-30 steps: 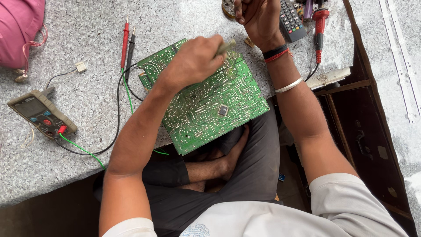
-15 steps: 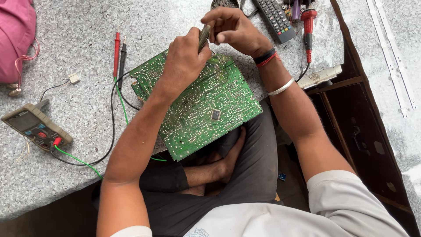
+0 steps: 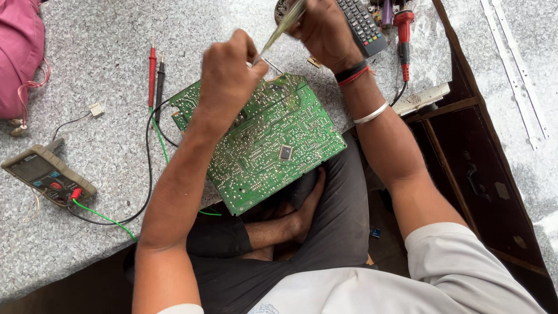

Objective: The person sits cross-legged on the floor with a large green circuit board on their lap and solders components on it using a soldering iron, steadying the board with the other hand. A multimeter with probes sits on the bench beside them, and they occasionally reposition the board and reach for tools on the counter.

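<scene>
In the head view the left hand (image 3: 228,70) lies curled on the far edge of the one green circuit board (image 3: 264,142), solder side up and propped on the lap, seemingly to steady it. The right hand (image 3: 322,29), just beyond, pinches one thin metal tool (image 3: 283,26) angled toward the left fingers. Well left of the left hand lie two probes (image 3: 156,72) and one multimeter (image 3: 46,174); a remote control (image 3: 363,23) lies right of the right hand.

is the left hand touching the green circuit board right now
Cannot tell. In the head view the left hand overlaps the far edge of the green circuit board, hiding any contact or gap beneath it. Both hands grip a thin metal tool.
</scene>
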A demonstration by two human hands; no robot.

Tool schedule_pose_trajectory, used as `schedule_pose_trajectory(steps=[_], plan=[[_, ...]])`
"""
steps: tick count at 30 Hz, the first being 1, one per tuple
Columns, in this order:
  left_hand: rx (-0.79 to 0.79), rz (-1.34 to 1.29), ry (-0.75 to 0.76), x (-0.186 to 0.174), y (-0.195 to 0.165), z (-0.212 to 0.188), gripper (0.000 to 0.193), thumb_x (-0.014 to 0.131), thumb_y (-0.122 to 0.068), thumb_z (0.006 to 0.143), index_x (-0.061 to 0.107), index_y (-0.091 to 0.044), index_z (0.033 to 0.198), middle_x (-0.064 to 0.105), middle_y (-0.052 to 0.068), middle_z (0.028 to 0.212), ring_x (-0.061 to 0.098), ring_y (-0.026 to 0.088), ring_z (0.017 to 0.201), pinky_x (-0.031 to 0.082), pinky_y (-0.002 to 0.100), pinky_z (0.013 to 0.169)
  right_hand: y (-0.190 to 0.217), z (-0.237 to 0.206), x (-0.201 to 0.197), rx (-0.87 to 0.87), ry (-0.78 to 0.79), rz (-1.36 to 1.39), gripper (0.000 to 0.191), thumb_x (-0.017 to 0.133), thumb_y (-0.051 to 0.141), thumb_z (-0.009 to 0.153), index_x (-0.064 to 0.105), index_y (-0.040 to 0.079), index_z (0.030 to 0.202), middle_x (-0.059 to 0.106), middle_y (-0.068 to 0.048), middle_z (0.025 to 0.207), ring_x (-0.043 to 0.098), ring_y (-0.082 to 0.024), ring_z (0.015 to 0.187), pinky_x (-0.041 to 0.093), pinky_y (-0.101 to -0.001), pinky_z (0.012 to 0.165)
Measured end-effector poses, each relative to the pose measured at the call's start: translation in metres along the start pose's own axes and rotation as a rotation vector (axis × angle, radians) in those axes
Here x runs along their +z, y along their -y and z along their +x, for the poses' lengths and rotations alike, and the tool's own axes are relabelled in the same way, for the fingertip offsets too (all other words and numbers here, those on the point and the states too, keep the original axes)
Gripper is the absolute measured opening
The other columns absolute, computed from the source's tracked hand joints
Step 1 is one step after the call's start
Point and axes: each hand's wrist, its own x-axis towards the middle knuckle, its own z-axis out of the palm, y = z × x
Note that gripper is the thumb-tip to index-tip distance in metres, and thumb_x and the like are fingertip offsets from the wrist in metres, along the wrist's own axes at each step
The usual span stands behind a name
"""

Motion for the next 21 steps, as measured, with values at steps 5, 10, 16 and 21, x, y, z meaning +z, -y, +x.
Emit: schedule_pose_trajectory(steps=[5, 10, 16, 21], plan=[[0.08, -0.044, -0.201, -0.012, 0.008, 0.002, 0.02, 0.081, 0.001, 0.079, 0.063, -0.005, 0.084, 0.073, 0.005, 0.068, 0.075, 0.016, 0.061, 0.063, 0.029, 0.061, 0.001, 0.0, -0.002, -0.07, -0.091, 0.064, 0.022, 0.058, 0.03, 0.115, 0.065, 0.009, 0.116, 0.069, -0.002, 0.106, 0.065, -0.014, 0.088, 0.048, -0.0308, 0.074], [0.196, -0.161, -0.242, -0.016, -0.005, 0.004, 0.018, 0.077, 0.005, 0.085, 0.063, -0.004, 0.091, 0.075, 0.005, 0.077, 0.079, 0.016, 0.071, 0.062, 0.027, 0.067, 0.0, 0.002, 0.002, -0.047, -0.108, 0.046, 0.021, 0.057, 0.027, 0.114, 0.066, 0.008, 0.116, 0.071, -0.004, 0.106, 0.067, -0.013, 0.086, 0.047, -0.0297, 0.069], [0.193, -0.331, -0.093, -0.016, -0.013, -0.001, 0.019, 0.08, -0.004, 0.093, 0.069, 0.0, 0.109, 0.08, 0.009, 0.089, 0.081, 0.017, 0.082, 0.066, 0.028, 0.069, 0.001, 0.001, 0.001, -0.048, -0.112, 0.069, 0.022, 0.058, 0.027, 0.115, 0.066, 0.006, 0.115, 0.071, -0.005, 0.101, 0.066, -0.012, 0.082, 0.047, -0.0294, 0.069], [0.122, -0.363, 0.1, -0.014, -0.021, -0.002, 0.021, 0.082, -0.021, 0.099, 0.073, -0.003, 0.106, 0.079, 0.01, 0.086, 0.079, 0.015, 0.077, 0.065, 0.028, 0.065, -0.001, -0.003, 0.0, -0.001, -0.118, 0.045, 0.023, 0.062, 0.029, 0.109, 0.066, 0.007, 0.115, 0.071, -0.003, 0.104, 0.065, -0.011, 0.082, 0.043, -0.025, 0.059]])
